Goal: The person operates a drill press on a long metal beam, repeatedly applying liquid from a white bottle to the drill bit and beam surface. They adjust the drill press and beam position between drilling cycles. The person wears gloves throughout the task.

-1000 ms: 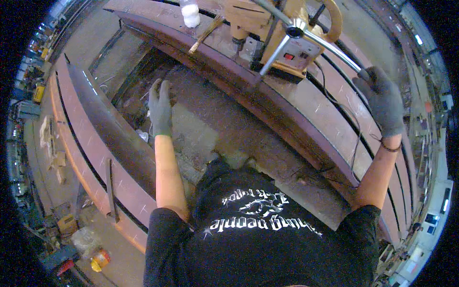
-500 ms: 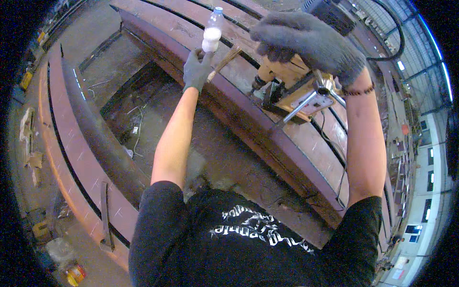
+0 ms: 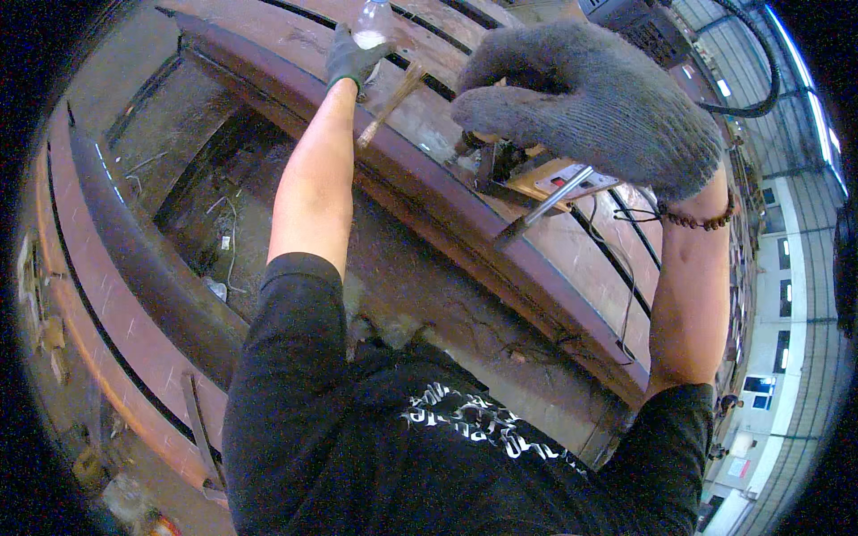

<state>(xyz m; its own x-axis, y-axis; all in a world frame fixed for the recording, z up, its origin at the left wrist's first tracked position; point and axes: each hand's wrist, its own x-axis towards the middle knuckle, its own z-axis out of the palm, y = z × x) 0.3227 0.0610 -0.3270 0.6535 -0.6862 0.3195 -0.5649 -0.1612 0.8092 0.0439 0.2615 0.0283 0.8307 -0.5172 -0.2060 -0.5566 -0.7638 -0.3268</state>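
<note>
My gloved left hand [image 3: 354, 59] is closed round a clear plastic bottle [image 3: 373, 16] with white contents; the bottle's top runs out of the upper edge. Its fingers are above a brown steel beam [image 3: 420, 165]. On the beam, just right of that hand, lies a straw-coloured brush [image 3: 393, 103]. My right hand [image 3: 572, 103], in a grey knit glove, is raised close to the camera with fingers loosely curled. A gap shows between fingers and thumb, with nothing seen in it. Behind it, mostly hidden, a tan drilling machine [image 3: 561, 176] stands on the beam, a metal lever [image 3: 545, 210] sticking out.
A second curved steel piece [image 3: 116, 295] lies on the left, with a flat bar [image 3: 198, 420] across it. Between the pieces are a dark recess and loose wire [image 3: 234, 223]. A grey boxy machine [image 3: 630, 31] and a thick black cable [image 3: 760, 107] are at upper right.
My left hand and the bottle have moved farther up and left in the picture. My right hand appears larger and lower, covering more of the drilling machine. The whole view has shifted slightly.
</note>
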